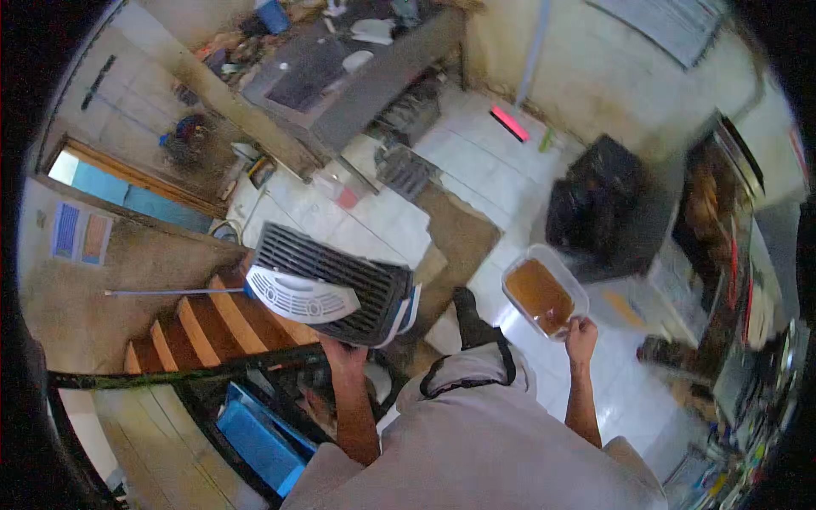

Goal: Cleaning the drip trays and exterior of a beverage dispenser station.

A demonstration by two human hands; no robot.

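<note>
My left hand [342, 353] is closed under the near edge of a bulky unit with black slats and a white vented panel [304, 294]; its exact kind I cannot make out. The hand's fingers are partly hidden beneath it. Out to the right, my right hand [581, 337] grips the near corner of a clear plastic tub [520, 293]. Brown liquid [539, 293] fills much of the tub, and light glints off its surface. Both things are held up off the floor, well apart from each other.
Wooden stairs [204, 327] and a dark railing lie at left, with a blue folded object [259, 433] below. Black plastic bags [595, 191] stand at right near cluttered shelves [714, 221]. A grey counter [374, 81] is ahead; a pink brush head [509, 124] lies on the tiles.
</note>
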